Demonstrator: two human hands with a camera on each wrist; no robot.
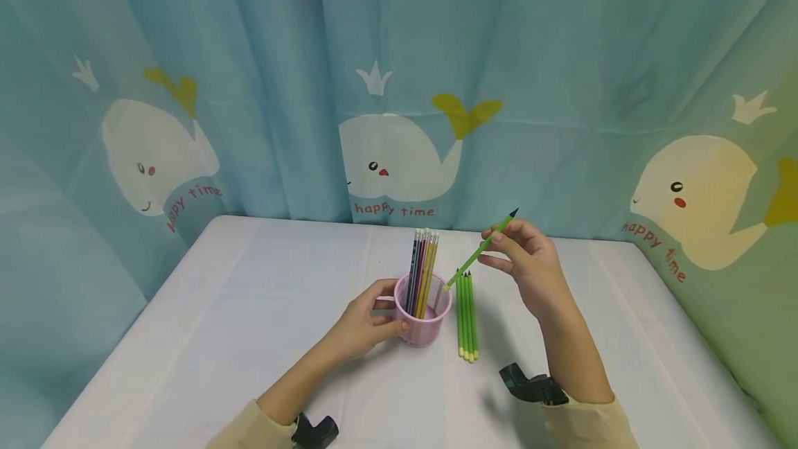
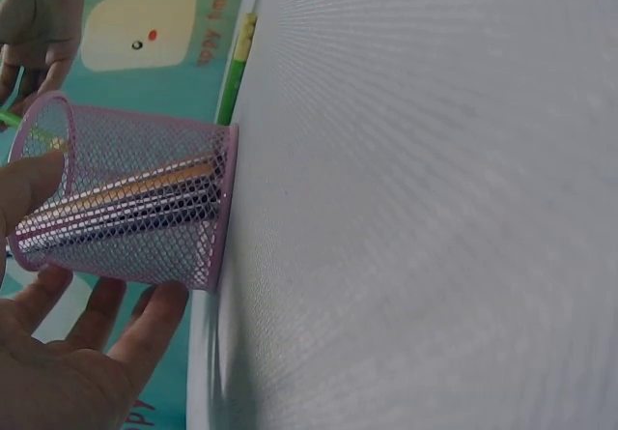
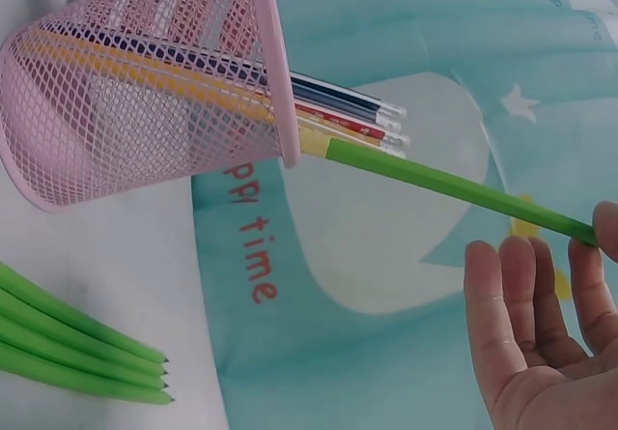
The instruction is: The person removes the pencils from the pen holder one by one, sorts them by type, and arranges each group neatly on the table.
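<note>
A pink mesh pencil cup (image 1: 419,335) stands upright on the table, with several pencils (image 1: 424,272) leaning in it, erasers up. My left hand (image 1: 366,324) holds the cup from the left; in the left wrist view the thumb lies on one side of the mesh cup (image 2: 145,145) and the fingers on the other. Between thumb and fingertips my right hand (image 1: 526,258) pinches a green pencil (image 1: 479,251) near its dark, sharpened tip. That pencil slants, its yellow lower end at the cup's right rim, as the right wrist view also shows.
Several green pencils (image 1: 466,317) lie side by side on the white table (image 1: 280,338), just right of the cup, dark tips pointing away. Behind the table's far edge hangs a blue-green curtain (image 1: 274,123) with whale prints.
</note>
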